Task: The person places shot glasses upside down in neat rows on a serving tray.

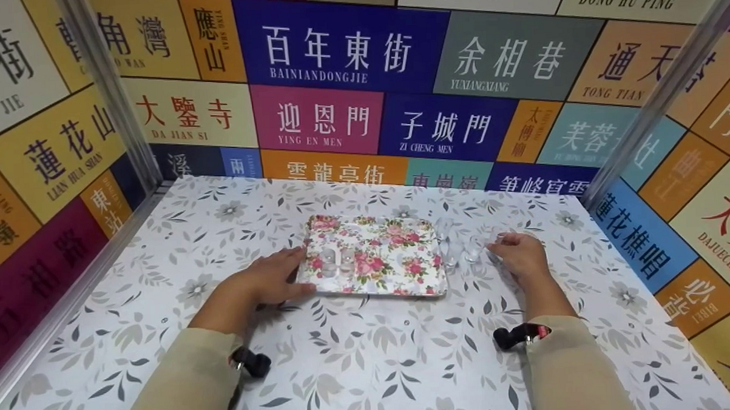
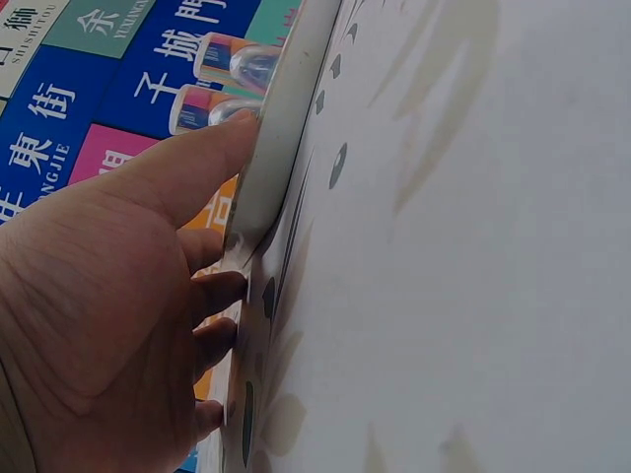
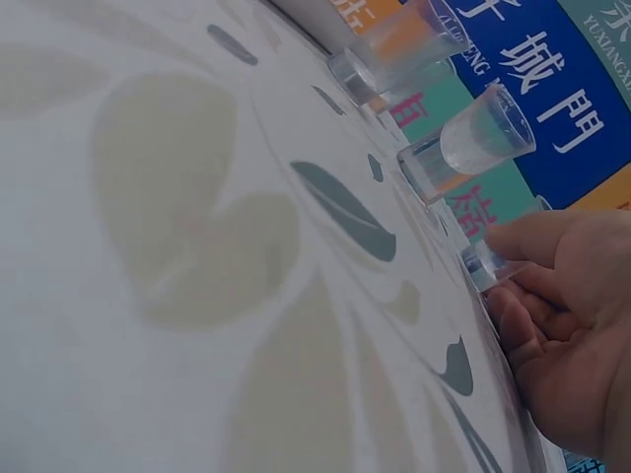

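Observation:
A floral tray (image 1: pixel 403 267) with pink roses lies on the table, and two small clear shot glasses (image 1: pixel 329 264) stand on its left part. My left hand (image 1: pixel 270 278) rests at the tray's left side, thumb at the near corner and fingers fairly straight. In the left wrist view the thumb (image 2: pixel 212 153) touches the rim while the fingertips reach down by the table. To the right of the tray, my right hand (image 1: pixel 523 257) pinches a clear shot glass (image 3: pixel 481 266) between thumb and fingers, low by the tabletop. The hand hides most of that glass.
Several more clear shot glasses (image 1: pixel 452 253) stand close together between the tray and my right hand; one shot glass (image 3: pixel 463 143) shows upright in the right wrist view. A leaf-patterned cloth (image 1: pixel 370 350) covers the table. Panels with colourful signs (image 1: pixel 341 42) wall the back and sides.

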Tool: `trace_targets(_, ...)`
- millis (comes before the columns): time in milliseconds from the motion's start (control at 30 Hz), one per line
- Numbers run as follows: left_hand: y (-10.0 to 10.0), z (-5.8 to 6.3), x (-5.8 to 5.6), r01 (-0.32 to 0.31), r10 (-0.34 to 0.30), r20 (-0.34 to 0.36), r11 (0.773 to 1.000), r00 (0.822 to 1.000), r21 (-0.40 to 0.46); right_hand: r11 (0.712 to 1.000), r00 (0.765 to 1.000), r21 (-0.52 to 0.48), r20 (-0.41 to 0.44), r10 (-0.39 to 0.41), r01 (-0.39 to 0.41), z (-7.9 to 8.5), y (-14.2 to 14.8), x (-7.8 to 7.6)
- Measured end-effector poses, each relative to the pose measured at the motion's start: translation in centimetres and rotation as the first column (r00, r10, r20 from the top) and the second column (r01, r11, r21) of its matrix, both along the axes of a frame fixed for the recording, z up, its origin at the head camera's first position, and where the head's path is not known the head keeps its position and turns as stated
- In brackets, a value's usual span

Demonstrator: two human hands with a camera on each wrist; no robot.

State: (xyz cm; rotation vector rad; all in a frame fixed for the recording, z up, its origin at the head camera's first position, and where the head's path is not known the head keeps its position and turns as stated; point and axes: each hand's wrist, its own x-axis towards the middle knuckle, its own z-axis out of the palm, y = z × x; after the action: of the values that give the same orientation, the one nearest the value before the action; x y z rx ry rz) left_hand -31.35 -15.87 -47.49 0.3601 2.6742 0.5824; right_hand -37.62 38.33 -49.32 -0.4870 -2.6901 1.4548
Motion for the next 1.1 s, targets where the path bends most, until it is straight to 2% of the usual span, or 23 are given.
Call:
trace_targets(133,0.0,-0.1,-0.1,0.019,-0.019,-0.024,1.0,1.0,0.007,0.999,1.0,0.037,-0.008,0.011,-0.011,0.0,0.2,-0.1)
trace_targets(333,0.0,0.0,-0.1,0.023,-0.023,-0.032,1.0,0.999,0.004,1.0,0.999,0.03,-0.033,0.009,-0.008,-0.2,0.2,-0.3)
trace_targets(633,0.0,-0.1,-0.2,0.017,-0.017,-0.024,1.0,1.0,0.002,0.998,0.999,-0.063,-0.035,-0.021,0.019,0.5,0.2,-0.1)
trace_targets(900,0.0,-0.3,-0.3,0.021,-0.021,-0.023,1.0,1.0,-0.002,0.979,0.995,-0.193,-0.064,-0.074,0.06,2.0,0.1,0.3)
trace_targets(1100,0.0,-0.4,-0.3,0.01,-0.01,-0.008,1.0,1.0,-0.005,0.974,0.989,-0.205,-0.088,-0.116,0.096,3.2,-0.4,0.5)
